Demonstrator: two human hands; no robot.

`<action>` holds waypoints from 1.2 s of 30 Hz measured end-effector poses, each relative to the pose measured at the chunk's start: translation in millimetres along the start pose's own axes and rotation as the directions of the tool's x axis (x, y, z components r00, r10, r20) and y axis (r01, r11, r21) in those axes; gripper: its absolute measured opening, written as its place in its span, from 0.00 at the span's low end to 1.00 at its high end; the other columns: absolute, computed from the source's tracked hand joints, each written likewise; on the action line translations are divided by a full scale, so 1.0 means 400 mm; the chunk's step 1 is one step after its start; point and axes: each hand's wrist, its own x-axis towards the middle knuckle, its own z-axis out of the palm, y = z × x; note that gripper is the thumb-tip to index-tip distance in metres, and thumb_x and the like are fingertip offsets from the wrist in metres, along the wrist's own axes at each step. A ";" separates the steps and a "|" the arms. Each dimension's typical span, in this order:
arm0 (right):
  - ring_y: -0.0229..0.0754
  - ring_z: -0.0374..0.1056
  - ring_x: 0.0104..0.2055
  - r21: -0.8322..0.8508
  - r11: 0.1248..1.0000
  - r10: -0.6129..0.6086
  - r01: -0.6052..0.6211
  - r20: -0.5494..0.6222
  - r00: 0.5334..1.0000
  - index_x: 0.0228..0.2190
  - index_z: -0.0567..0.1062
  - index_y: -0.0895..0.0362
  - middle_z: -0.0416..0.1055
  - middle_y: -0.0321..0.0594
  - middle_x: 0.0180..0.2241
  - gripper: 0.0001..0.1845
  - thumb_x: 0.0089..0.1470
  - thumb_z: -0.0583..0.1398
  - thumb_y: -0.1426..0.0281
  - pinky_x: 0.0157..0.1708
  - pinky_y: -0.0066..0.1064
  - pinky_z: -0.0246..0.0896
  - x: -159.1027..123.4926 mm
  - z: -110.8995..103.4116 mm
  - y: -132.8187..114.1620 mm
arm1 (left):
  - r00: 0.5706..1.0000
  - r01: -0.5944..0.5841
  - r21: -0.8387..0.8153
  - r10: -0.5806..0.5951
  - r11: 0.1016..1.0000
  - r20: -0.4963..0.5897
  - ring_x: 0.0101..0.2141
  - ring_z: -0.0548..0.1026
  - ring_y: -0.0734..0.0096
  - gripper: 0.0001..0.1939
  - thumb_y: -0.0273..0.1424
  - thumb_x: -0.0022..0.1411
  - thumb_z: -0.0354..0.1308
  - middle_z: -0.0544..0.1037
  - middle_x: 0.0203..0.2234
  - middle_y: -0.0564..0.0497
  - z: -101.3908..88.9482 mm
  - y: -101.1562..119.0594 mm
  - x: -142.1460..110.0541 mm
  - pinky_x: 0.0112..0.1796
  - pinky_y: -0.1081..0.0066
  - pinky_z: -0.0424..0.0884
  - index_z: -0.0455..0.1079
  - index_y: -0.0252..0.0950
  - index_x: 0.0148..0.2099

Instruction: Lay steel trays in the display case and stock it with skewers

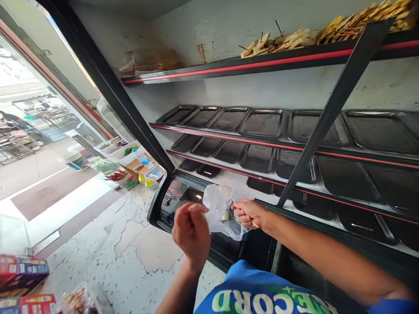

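A clear, crumpled plastic bag (216, 207) hangs between my two hands in front of the display cabinet. My left hand (191, 229) is closed, its thumb and forefinger pinched at the bag's left edge. Wrapped round a thin wooden skewer (255, 224) is my right hand (247, 213), at the bag's right side. The skewer's lower end sticks out below the fist, and its other end points towards the bag. A small pale round piece (225, 216) shows in the bag; whether it is on the skewer I cannot tell.
Dark metal trays (262, 123) line several cabinet shelves. Skewered food (366, 26) lies on the top shelf, right; a wrapped brown stack (157, 59) is at its left. A slanted black post (334, 109) crosses the front. Boxes (22, 274) and tubs of food stand left.
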 end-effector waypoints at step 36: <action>0.22 0.38 0.06 -0.246 0.969 -0.006 -0.004 -0.041 0.999 0.20 0.74 0.58 0.47 0.28 0.06 0.28 0.42 0.65 0.45 0.10 0.22 0.27 -0.460 -0.594 0.217 | 0.838 0.526 -0.424 -0.533 0.737 0.114 0.22 0.77 0.71 0.17 0.41 0.59 0.59 0.81 0.29 0.45 0.071 -0.069 0.162 0.13 0.80 0.50 0.57 0.38 0.29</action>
